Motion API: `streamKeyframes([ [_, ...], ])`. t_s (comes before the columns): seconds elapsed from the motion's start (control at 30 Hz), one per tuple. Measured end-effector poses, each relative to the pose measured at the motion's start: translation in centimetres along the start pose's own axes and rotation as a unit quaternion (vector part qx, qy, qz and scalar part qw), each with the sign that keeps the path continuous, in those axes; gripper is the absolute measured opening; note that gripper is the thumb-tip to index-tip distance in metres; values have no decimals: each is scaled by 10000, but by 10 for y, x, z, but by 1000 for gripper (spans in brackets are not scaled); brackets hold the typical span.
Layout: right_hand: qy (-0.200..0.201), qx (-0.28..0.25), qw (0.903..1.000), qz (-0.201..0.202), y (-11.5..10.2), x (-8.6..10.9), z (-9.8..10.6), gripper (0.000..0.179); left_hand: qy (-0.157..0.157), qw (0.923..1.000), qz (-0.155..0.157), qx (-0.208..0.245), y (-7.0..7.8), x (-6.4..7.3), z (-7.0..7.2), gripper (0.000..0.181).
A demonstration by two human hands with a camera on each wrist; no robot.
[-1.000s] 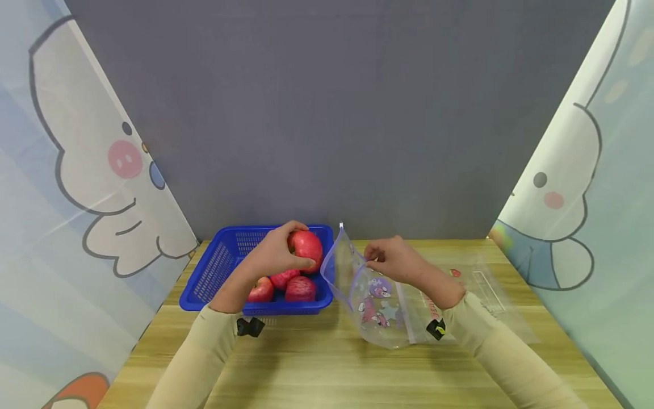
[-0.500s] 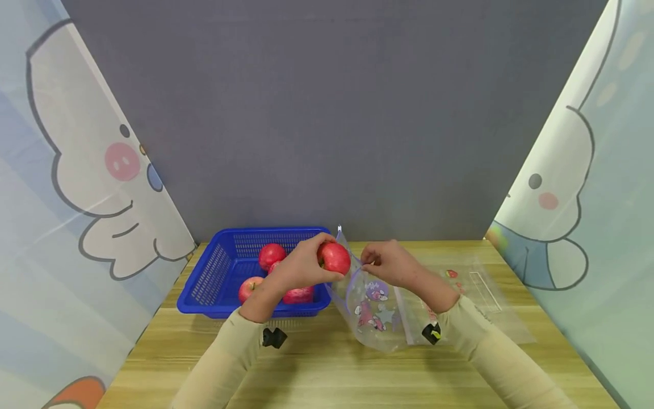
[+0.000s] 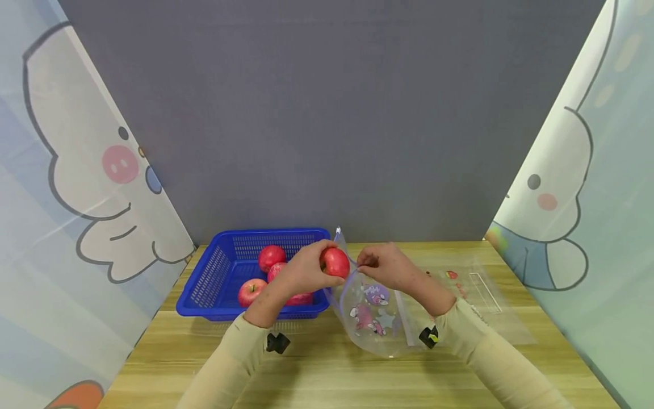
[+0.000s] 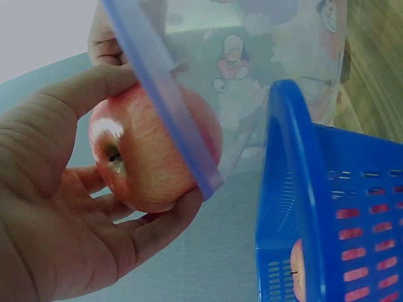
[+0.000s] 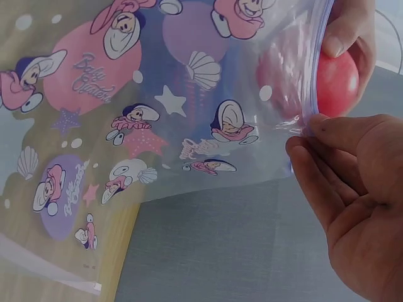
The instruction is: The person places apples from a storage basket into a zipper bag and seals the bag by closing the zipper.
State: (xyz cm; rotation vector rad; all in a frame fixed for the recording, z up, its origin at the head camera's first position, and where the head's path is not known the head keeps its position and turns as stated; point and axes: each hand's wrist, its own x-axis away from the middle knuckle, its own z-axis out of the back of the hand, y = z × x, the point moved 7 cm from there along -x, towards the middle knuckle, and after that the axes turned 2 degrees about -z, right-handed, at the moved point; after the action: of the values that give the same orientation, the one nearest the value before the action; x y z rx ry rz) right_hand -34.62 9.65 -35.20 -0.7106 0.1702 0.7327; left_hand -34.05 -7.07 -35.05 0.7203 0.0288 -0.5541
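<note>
My left hand (image 3: 309, 269) grips a red apple (image 3: 336, 264) right at the mouth of a clear zip bag (image 3: 375, 318) printed with cartoon figures, stars and shells. In the left wrist view the bag's purple rim (image 4: 165, 94) crosses in front of the apple (image 4: 148, 148), whose far side lies behind the plastic. Thumb and forefinger of my right hand (image 3: 386, 266) pinch the bag's rim; the right wrist view shows that pinch close beside the apple (image 5: 337, 82). To the left, a blue basket (image 3: 201, 284) holds several more apples (image 3: 252, 291), partly covered by my left arm.
Another clear printed bag (image 3: 487, 301) lies flat on the wooden table (image 3: 327, 375), to the right under my right forearm. A grey panel (image 3: 327, 125) stands behind the table, with cartoon-printed sheets (image 3: 552, 170) on both sides. The basket's rim adjoins the open bag.
My left hand has carried the apple rightwards from over the basket to the bag's mouth. My right hand keeps its pinch on the rim and has shifted slightly left.
</note>
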Motion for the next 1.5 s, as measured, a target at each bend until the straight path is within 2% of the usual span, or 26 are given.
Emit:
streamKeyframes([
  [0.1, 26, -37, 10000, 5, -2, -1, 0, 7, 139, 9998, 67, -110, -3, 1, 1, 79],
  [0.2, 92, -86, 9999, 49, -4, -1, 3, 7, 274, 9995, 162, -6, -8, 2, 3, 75],
  [0.4, 170, -190, 9996, 118, -8, 0, 10, 6, 373, 9980, 200, 464, -16, 5, 3, 56],
  [0.53, 305, -173, 9993, 91, -9, 2, 14, 7, 350, 9974, 253, 572, -26, 10, 4, 43],
  [0.63, 427, -146, 9990, 61, -8, 3, 17, 7, 372, 9975, 368, 485, -35, 14, 9, 34],
  [0.73, 542, -154, 9984, 76, -8, 4, 20, 7, 412, 9966, 593, 389, -44, 16, 19, 28],
  [0.97, 949, -270, 9948, 252, -6, 8, 31, 9, 527, 9909, 1235, 130, -67, 23, 48, 28],
  [1.1, 1143, -387, 9924, 220, -2, 9, 37, 12, 619, 9847, 1626, 85, -88, 27, 65, 29],
  [1.23, 1281, -473, 9905, 187, -4, 8, 42, 11, 652, 9795, 1903, 58, -109, 25, 80, 35],
  [1.33, 1377, -515, 9889, 194, -6, 7, 45, 11, 603, 9744, 2165, 69, -120, 19, 86, 40],
  [1.5, 1576, -547, 9856, 279, -9, 4, 46, 12, 365, 9635, 2651, 91, -139, 5, 84, 50],
])
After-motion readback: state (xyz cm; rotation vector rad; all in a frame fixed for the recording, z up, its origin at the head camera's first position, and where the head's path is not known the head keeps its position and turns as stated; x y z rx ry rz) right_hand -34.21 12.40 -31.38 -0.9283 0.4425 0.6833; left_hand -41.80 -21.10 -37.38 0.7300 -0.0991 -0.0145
